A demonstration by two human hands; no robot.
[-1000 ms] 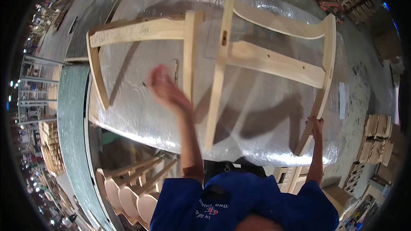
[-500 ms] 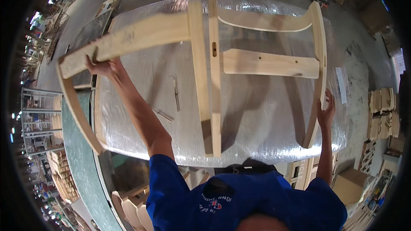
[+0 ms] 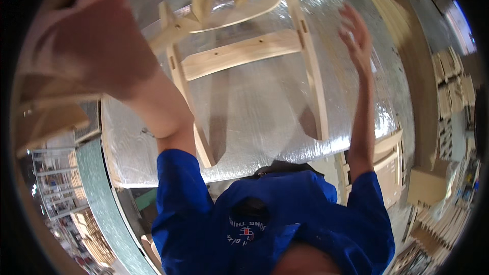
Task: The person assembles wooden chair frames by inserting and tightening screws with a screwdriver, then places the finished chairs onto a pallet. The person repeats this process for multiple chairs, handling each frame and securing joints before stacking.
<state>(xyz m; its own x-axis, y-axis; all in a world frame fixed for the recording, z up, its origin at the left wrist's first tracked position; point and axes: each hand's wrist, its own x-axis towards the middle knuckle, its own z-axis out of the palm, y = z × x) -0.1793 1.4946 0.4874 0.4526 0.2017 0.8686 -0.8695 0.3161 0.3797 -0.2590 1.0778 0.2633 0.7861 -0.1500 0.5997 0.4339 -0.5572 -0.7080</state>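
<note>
A light wooden chair frame [image 3: 244, 55] stands on the plastic-wrapped tabletop [image 3: 254, 107], its two legs joined by a straight drilled rail and a curved rail. My left hand [image 3: 76, 40] is raised very near the camera at the upper left and smeared by motion. It grips a second wooden chair frame [image 3: 415, 46], whose parts loom large and blurred around the view's edges. How the fingers wrap it is hidden. To the right of the standing frame, my right hand [image 3: 356, 38] hangs in the air, fingers spread, holding nothing.
A green-topped surface [image 3: 109, 198] runs along the left, beside a metal rack [image 3: 51, 178]. Stacked wooden parts [image 3: 451, 81] stand on the floor at the right. A cardboard box [image 3: 428, 186] sits at the lower right, near more wood pieces [image 3: 438, 234].
My left hand has lifted the left frame off the table toward the camera. My right hand has let go of the other frame's leg and moved up. The view has shifted right.
</note>
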